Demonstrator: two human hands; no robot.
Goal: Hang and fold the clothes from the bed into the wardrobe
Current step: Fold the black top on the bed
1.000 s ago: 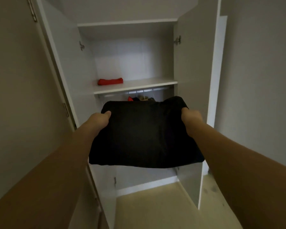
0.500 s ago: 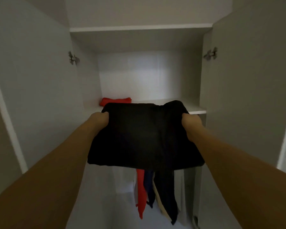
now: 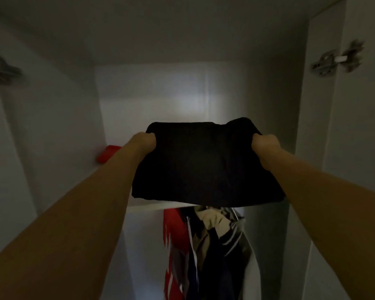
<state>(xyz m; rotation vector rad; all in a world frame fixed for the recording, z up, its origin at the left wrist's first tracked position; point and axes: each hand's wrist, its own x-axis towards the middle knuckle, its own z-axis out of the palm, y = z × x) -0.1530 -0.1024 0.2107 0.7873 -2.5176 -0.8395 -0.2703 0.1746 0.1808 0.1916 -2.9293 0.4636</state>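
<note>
Head view: folded black garment (image 3: 206, 163) spans between both hands; left hand (image 3: 146, 140) grips its left edge, right hand (image 3: 265, 146) its right, above the wardrobe shelf (image 3: 160, 206).

I see a black garment (image 3: 204, 165) of matt, soft cloth with no sheen. The wardrobe (image 3: 52, 126) panels look smooth, matt white laminate. Its hinge (image 3: 331, 61) is dull grey metal. Below, the hanging clothes (image 3: 206, 245) are cloth, one with glossy white stripes.
</note>
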